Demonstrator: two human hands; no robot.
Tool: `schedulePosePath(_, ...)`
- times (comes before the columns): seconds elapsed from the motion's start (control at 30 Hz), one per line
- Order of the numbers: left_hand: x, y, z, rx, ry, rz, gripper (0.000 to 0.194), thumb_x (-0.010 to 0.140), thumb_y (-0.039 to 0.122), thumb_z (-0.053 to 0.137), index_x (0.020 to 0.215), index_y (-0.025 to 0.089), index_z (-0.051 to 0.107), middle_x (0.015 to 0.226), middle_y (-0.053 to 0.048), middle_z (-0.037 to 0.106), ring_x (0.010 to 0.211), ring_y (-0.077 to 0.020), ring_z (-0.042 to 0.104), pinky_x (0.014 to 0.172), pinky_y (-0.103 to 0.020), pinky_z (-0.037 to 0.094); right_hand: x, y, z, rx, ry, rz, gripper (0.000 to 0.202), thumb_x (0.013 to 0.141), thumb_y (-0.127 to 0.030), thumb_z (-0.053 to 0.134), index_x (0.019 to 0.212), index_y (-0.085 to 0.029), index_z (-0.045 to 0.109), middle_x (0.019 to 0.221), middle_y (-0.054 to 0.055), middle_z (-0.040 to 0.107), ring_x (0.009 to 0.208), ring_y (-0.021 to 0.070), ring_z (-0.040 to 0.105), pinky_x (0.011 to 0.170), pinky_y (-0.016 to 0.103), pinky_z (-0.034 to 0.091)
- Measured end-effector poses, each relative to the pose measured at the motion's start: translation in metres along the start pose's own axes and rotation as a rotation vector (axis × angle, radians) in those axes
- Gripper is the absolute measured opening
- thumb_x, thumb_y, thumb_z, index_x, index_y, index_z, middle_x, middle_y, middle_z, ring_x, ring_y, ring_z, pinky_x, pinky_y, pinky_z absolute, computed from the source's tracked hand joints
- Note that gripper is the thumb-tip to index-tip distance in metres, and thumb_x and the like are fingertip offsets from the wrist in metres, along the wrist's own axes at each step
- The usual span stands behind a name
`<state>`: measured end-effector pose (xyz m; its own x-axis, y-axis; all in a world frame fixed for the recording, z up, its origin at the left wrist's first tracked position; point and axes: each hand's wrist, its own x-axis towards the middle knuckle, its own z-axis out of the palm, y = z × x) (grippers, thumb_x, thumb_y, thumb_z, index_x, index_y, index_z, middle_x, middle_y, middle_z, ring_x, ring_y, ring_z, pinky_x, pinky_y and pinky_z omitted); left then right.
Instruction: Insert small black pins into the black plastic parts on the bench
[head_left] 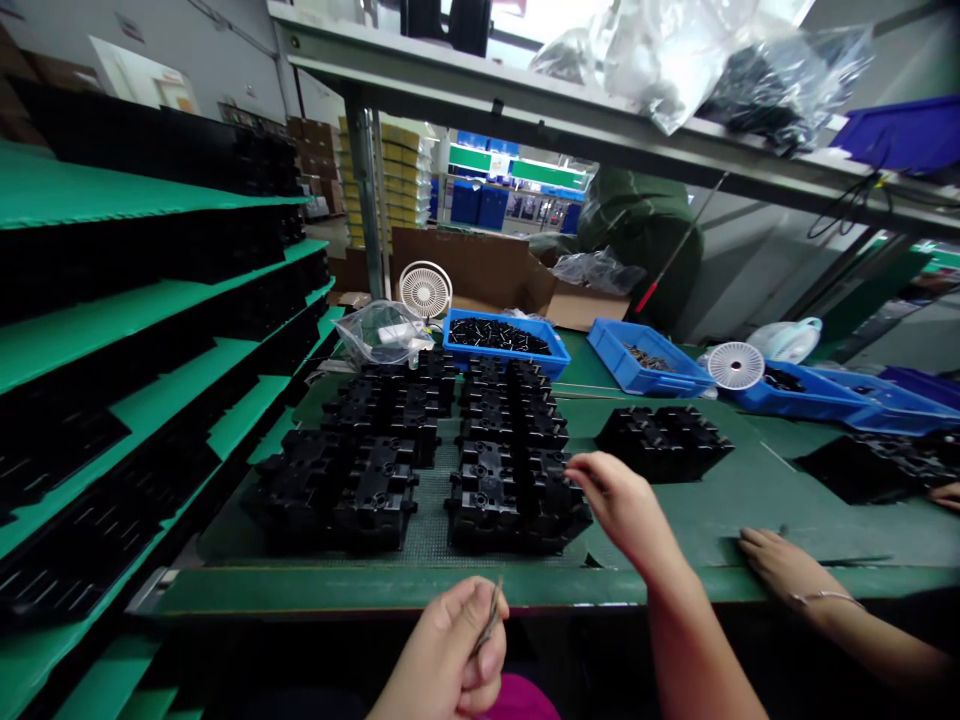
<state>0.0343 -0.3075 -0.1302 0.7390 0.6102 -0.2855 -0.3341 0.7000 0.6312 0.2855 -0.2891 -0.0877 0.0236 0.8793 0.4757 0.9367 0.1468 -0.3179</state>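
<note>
My left hand (454,650) is closed in front of the bench edge, pinching a few thin metal pins (491,615). My right hand (619,500) reaches over the bench with thumb and forefinger pressed together at the right side of a black plastic housing (551,490). Whatever those fingertips hold is too small to make out. Left of that housing stands another black housing (484,490), and more of them (375,490) fill two blocks of rows on the green mat. Several show short pins standing up from their tops.
Blue bins with black parts (501,338) and metal pins (649,358) stand behind the rows. More black housings (667,440) sit to the right, near a co-worker's hand (787,565). A rack with green shelves (157,290) borders the left; a red-handled screwdriver (647,296) hangs overhead.
</note>
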Motion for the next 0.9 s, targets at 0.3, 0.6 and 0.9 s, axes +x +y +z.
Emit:
schedulePosePath(0.3,-0.001,0.002,-0.005,0.488,0.346,0.217,0.036,0.081,0.054,0.052,0.076,0.018,0.052,0.059,0.005,0.048,0.044,-0.0049,0.029,0.042,-0.019,0.017,0.025,0.046,0.002,-0.339,-0.129,-0.022,0.018,0.091,-0.03,0.047,0.085,-0.02,0.061,0.083,0.006,0.06,0.08,0.0215,0.054,0.072,0.033,0.044)
schedulePosePath(0.6,-0.006,0.011,-0.016,0.755,0.527,0.393,0.021,0.088,0.04,0.046,0.082,0.021,0.054,0.07,0.001,0.058,0.069,-0.0133,0.055,0.069,-0.024,0.04,0.028,-0.019,0.003,-0.047,-0.134,-0.071,0.026,0.093,-0.038,0.043,0.096,-0.019,0.061,0.092,0.009,0.06,0.087,0.0213,0.055,0.079,0.034,0.043)
schedulePosePath(0.9,-0.018,0.016,-0.026,0.872,0.561,0.463,0.023,0.089,0.041,0.047,0.084,0.02,0.056,0.073,0.0,0.058,0.067,-0.0118,0.052,0.064,-0.024,0.038,0.001,-0.117,0.049,0.34,-0.512,-0.219,0.035,0.096,-0.038,0.039,0.073,-0.017,0.055,0.07,0.001,0.054,0.066,0.0119,0.048,0.061,0.023,0.036)
